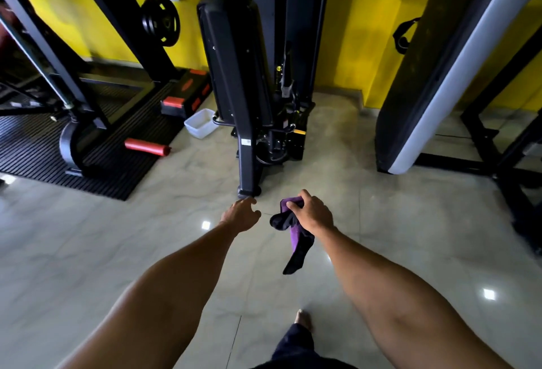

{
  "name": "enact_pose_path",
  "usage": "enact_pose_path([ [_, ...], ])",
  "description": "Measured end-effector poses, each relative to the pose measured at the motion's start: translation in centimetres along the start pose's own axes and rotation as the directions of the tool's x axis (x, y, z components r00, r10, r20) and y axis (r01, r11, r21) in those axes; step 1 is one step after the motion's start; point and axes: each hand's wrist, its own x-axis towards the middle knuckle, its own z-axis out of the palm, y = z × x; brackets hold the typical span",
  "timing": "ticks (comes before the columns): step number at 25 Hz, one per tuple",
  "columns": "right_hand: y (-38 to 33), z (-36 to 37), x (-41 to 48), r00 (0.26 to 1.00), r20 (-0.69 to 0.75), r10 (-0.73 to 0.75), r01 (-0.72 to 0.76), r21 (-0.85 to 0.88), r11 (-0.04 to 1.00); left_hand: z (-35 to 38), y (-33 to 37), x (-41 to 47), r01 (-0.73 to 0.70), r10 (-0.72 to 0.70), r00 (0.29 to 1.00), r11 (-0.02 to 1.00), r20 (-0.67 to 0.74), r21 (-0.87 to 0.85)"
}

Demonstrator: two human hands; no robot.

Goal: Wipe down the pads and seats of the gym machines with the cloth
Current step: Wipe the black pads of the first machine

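Note:
My right hand grips a purple and black cloth that hangs down over the tiled floor. My left hand reaches forward beside it, fingers loosely bent and holding nothing, a short way from the cloth. Straight ahead stands a black gym machine seen from behind, with its tall black back pad upright. Both hands are in the air just short of the machine's foot. On the right leans a long black and white padded bench.
A ribbed black floor mat with a plate-loaded machine lies to the left. A red roller and a white plastic tub sit on the floor by the mat. A weight plate hangs by the yellow wall. My foot shows below.

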Motion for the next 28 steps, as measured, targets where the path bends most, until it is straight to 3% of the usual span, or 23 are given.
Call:
enact_pose_path([
  [11,0.6,-4.8,21.4,0.977,0.207,-0.039,0.015,0.119,0.993,-1.9,7.0,18.8,0.079,-0.079,0.996,0.997,0.051,0.001],
  [24,2.3,-8.3,48.3,0.993,0.116,0.035,-0.040,0.033,0.999,-6.0,14.7,45.1,0.111,-0.107,0.983,0.994,0.152,-0.020],
  [28,2.2,-9.7,56.9,0.992,0.128,-0.019,0.025,-0.040,0.999,-7.6,17.2,52.4,0.112,-0.107,0.978,0.993,0.177,-0.021],
])
